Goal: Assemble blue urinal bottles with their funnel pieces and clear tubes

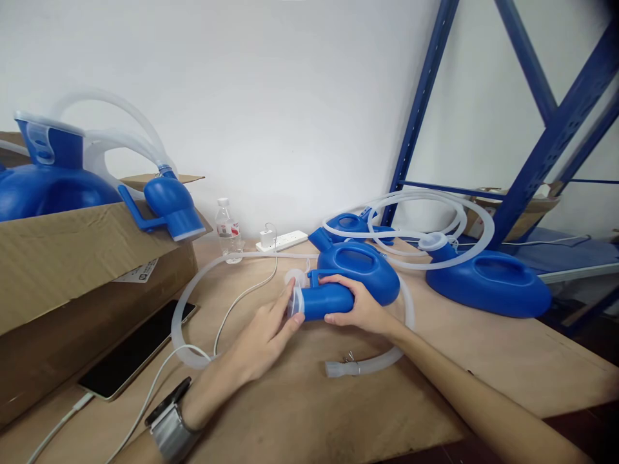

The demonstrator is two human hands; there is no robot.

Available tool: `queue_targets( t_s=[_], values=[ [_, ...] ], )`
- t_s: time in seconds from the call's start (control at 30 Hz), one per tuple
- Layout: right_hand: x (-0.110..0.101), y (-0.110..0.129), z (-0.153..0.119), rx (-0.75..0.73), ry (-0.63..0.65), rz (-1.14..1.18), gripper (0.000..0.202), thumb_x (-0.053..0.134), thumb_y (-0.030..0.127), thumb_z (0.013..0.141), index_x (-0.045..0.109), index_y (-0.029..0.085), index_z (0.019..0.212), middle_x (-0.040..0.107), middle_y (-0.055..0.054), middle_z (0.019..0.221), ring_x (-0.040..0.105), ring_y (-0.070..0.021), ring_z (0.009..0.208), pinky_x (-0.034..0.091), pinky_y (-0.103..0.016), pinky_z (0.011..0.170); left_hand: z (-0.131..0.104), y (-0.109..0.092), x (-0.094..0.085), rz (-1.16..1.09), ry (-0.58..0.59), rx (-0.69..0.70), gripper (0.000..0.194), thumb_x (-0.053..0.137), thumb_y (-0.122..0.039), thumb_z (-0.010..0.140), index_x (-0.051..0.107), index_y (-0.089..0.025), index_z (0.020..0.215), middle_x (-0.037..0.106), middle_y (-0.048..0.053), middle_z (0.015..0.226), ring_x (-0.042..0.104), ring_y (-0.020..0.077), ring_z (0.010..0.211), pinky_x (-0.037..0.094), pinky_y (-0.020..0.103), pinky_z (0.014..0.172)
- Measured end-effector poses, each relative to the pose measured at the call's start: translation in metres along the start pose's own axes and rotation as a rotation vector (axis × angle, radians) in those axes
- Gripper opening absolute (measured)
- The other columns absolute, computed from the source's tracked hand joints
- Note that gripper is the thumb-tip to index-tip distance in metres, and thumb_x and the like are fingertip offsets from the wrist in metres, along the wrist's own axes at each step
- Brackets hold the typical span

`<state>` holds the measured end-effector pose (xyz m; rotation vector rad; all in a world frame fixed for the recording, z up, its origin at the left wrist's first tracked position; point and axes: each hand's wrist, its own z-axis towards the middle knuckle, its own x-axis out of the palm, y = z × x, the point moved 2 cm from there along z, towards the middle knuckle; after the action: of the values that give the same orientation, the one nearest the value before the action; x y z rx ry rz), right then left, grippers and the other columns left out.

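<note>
My right hand (360,308) is wrapped round the right end of a blue cylindrical piece (326,301) with a small handle, lying sideways above the table. My left hand (271,325) holds a clear plastic collar (296,303) at the piece's left end, between thumb and fingers. Just behind them stands a blue bottle (372,274) with a moulded grip. A clear hose (410,303) curves round this bottle, and its free end (341,369) lies on the table in front of my hands, with a small wire clip near it.
On the left, a cardboard box (53,264) holds blue containers and hoses, beside a charging phone (138,351). A water bottle (229,232) and power strip (283,241) stand behind. Another blue bottle (488,283) lies right, near coiled hoses (488,222) and a blue shelf frame (541,148).
</note>
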<state>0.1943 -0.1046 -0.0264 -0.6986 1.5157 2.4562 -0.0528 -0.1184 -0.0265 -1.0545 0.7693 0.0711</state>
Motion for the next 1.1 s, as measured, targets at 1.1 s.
queue_targets(
  t_s=[1.1],
  values=[
    [-0.008,0.003,-0.002,-0.226,0.018,-0.219,0.081,0.094,0.054,0.065,0.068,0.025,0.136,0.070,-0.012,0.137,0.065,-0.0385,0.128,0.048,-0.056,0.115,0.011,-0.003,0.003,-0.672,-0.126,-0.188,0.060,0.058,-0.072,0.093,0.068,-0.021,0.124,0.068,0.014,0.142,0.054,0.0333,0.142,0.047,0.046,0.115]
  ],
)
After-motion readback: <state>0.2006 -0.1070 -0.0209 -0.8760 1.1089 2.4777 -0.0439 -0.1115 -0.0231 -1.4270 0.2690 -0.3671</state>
